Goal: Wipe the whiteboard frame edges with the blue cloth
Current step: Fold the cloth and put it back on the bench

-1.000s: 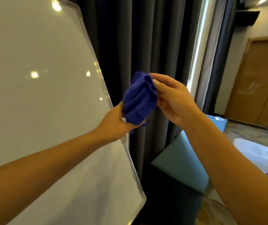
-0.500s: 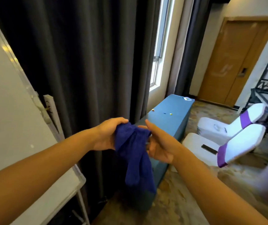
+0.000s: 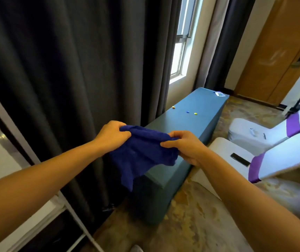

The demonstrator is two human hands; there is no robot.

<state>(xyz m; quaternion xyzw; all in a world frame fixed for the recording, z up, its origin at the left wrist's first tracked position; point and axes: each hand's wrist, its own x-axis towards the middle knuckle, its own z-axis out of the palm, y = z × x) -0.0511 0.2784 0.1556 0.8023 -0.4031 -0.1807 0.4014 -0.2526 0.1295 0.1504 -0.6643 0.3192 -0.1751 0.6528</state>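
I had the blue cloth (image 3: 142, 153) stretched between both hands, left hand (image 3: 112, 136) and right hand (image 3: 183, 147) each pinching a top corner, just right of the whiteboard frame (image 3: 9, 122).

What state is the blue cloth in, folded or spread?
Spread: blue fabric cloth stretched between left hand and right hand, hanging loose.

Daylight from the window (image 3: 180, 57); soft, edge-warped frame.
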